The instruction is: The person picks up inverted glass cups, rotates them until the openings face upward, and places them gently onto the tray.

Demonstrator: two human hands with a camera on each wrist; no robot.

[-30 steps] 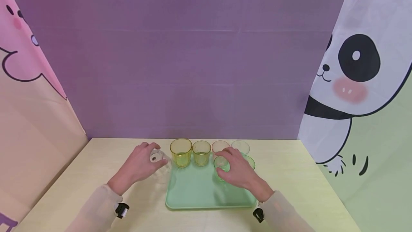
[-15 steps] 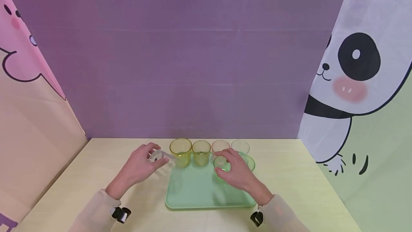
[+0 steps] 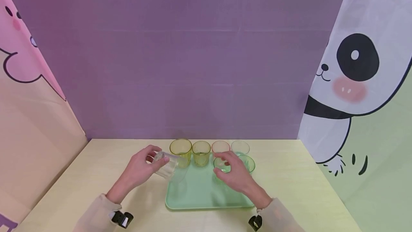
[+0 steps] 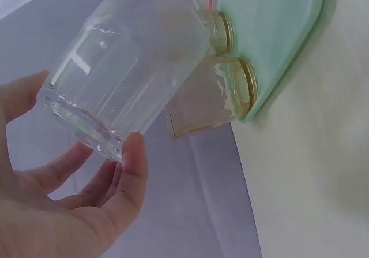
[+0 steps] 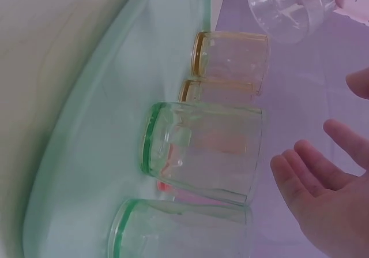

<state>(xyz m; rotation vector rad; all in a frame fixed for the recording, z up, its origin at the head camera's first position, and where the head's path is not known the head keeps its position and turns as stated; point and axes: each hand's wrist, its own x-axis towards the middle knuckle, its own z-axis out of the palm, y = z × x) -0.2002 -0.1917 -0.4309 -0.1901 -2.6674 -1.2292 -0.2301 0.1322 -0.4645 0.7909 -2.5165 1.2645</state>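
Observation:
My left hand (image 3: 141,165) grips a clear glass (image 3: 166,167) near its base, thumb on one side and fingers on the other. The glass is raised and tilted, its mouth pointing right over the tray's left edge. In the left wrist view, the thumb and fingertips press the thick bottom of this tumbler. My right hand (image 3: 236,174) hovers just above a green glass (image 5: 202,148) standing on the green tray (image 3: 199,192). Its fingers are spread and loosely bent, apart from the glass in the right wrist view.
Along the tray's back stand a larger yellow glass (image 3: 181,153), a smaller yellow glass (image 3: 201,156), a pink-rimmed glass (image 3: 220,146) and a pale glass (image 3: 240,148). A second green glass (image 3: 248,163) is at the right. Behind the table rises a purple backdrop (image 3: 199,63).
My left hand has turned the clear glass from mouth-down to tilted, its mouth swinging right and up over the tray. The right hand has lifted slightly off the green glass, its fingers loosening.

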